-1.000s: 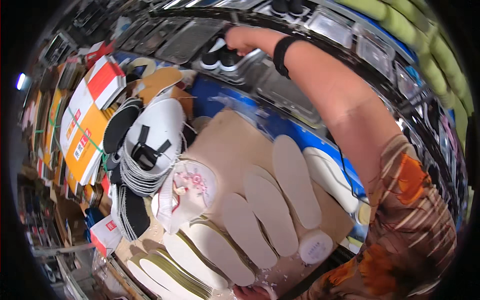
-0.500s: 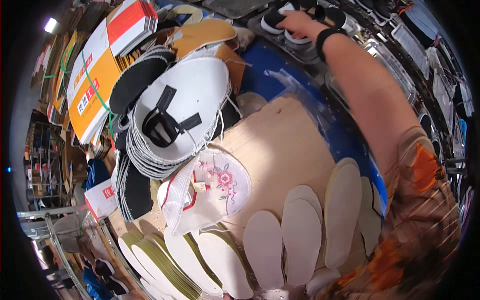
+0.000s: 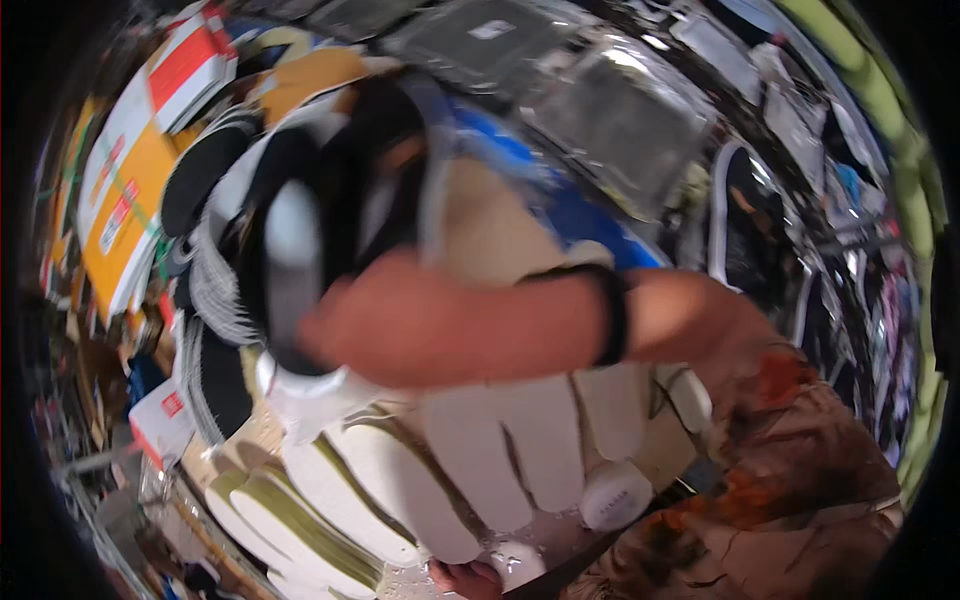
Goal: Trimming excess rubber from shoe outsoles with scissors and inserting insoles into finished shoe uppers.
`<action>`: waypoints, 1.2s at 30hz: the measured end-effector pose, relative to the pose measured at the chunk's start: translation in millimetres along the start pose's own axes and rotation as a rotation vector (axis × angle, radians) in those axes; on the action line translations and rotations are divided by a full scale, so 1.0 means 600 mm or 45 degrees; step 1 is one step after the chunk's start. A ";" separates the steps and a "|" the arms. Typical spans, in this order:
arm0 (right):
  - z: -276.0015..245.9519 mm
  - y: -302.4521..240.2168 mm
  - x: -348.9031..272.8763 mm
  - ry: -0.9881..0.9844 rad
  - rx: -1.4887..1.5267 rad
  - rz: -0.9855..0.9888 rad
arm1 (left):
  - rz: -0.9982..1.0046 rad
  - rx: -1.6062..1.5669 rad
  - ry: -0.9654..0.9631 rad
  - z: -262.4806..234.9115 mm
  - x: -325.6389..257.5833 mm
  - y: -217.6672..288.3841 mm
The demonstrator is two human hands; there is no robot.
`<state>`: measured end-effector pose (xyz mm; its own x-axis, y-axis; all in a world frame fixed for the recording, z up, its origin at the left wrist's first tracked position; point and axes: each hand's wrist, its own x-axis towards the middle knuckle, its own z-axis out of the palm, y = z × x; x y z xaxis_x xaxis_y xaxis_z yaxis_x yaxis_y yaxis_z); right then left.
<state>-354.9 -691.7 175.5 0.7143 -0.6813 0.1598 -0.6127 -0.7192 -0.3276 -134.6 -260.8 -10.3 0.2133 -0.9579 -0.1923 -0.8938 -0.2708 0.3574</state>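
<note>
Blurred by motion, my right hand [image 3: 365, 315] grips a pair of black shoes [image 3: 300, 160] with pale insides, held up over the workbench. My forearm crosses the middle of the view and wears a black wristband [image 3: 610, 315]. Behind the shoes is the stack of white shoe uppers [image 3: 215, 285] with stitched edges, largely covered. Only a few fingertips of my left hand [image 3: 465, 578] show at the lower edge, beside the white insoles [image 3: 400, 490]; its grip is hidden. Under my right forearm, part of a white fabric piece [image 3: 310, 405] shows.
Stacked orange, white and red boxes [image 3: 110, 220] stand at the left. Clear plastic shoe packs [image 3: 620, 120] and a bagged black shoe [image 3: 750, 215] lie at the far right. A round white lid-like thing [image 3: 615, 495] sits near the front, right of the insoles.
My right hand has brought the black shoes from the far right to above the bench, covering the embroidered white piece. Left fingertips now show more plainly at the lower edge. The view has shifted right.
</note>
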 end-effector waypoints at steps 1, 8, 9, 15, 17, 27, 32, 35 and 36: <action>0.036 -0.026 -0.007 0.008 0.172 -0.037 | 0.027 0.101 0.078 -0.003 0.002 0.009; -0.072 0.058 -0.238 -0.102 0.046 0.923 | 0.298 0.294 0.267 -0.031 0.008 0.035; -0.092 0.098 -0.326 0.128 -0.270 0.951 | 0.338 0.309 0.265 -0.039 0.013 0.053; -0.133 0.133 -0.624 -0.118 0.061 1.935 | 0.465 0.252 0.394 -0.058 0.020 0.068; -0.059 0.156 -0.613 -0.105 0.675 2.067 | 0.435 0.146 0.438 -0.027 0.018 0.016; -0.137 0.016 -0.433 0.665 0.343 1.381 | 0.412 -0.044 0.301 -0.034 0.005 -0.001; -0.136 -0.102 -0.266 0.329 -0.501 0.436 | 0.366 -0.144 0.334 -0.034 -0.009 -0.011; -0.120 -0.105 -0.172 0.220 -0.572 0.333 | 0.440 -0.203 0.352 -0.029 -0.008 -0.012; -0.111 -0.101 -0.147 0.158 -0.553 0.307 | 0.456 -0.238 0.370 -0.032 -0.008 -0.006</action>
<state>-403.1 -597.1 243.2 0.5060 -0.8268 0.2455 -0.8579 -0.5119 0.0442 -125.0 -257.3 6.9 0.0305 -0.9737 0.2259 -0.8508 0.0933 0.5172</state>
